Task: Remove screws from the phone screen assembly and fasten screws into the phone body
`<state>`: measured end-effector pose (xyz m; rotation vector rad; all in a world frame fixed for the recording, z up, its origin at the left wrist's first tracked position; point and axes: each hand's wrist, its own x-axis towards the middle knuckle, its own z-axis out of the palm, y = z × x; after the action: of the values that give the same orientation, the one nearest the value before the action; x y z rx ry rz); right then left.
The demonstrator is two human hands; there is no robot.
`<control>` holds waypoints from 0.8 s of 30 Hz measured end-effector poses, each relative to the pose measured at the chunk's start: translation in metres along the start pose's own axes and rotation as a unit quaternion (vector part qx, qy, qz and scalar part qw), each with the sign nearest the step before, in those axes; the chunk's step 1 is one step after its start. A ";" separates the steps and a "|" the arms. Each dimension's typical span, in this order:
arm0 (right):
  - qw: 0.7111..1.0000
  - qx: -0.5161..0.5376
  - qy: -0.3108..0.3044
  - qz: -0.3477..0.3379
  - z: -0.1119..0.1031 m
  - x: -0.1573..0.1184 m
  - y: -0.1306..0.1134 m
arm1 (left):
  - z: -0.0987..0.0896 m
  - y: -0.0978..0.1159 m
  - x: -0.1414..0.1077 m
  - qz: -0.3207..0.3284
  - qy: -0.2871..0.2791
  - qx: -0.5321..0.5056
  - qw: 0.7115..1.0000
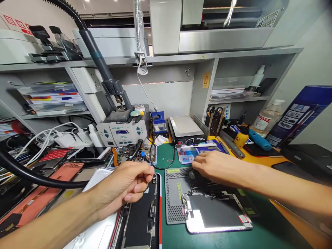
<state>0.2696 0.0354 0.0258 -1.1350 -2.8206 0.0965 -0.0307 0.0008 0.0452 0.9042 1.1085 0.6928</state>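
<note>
My left hand (133, 181) is curled, thumb and forefinger pressed together, above an opened phone body (145, 211) with its black battery and inner parts showing. Whatever is between those fingers, if anything, is too small to make out. My right hand (210, 166) reaches down to a grey perforated mat (172, 216), fingers bent together and their tips partly hidden. A small roundish, shiny thing (192, 174) shows by the fingertips. Below that hand lies a detached phone screen (218, 212), back side up, overlapping the mat.
A hot-air station (124, 131) and a flat heating plate (185, 126) stand at the back. A parts tray (155, 157) sits between. On the right are a yellow bottle (241, 136), a clear bottle (268, 117) and a blue box (298, 114). A black hose (38, 180) crosses the left.
</note>
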 end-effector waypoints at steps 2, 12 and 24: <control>0.988 0.093 0.105 0.059 -0.012 -0.007 -0.003 | 0.000 0.000 0.001 -0.003 -0.002 -0.007 1.000; 0.688 0.586 0.335 0.267 -0.023 -0.012 -0.030 | 0.013 0.005 0.005 -0.014 -0.018 -0.019 1.000; 0.590 0.621 0.435 0.279 -0.010 -0.026 -0.031 | 0.015 0.008 0.023 -0.023 -0.014 -0.017 1.000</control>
<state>0.2682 -0.0044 0.0369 -1.0451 -0.9091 1.0093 -0.0097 0.0199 0.0449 0.8551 1.0863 0.6583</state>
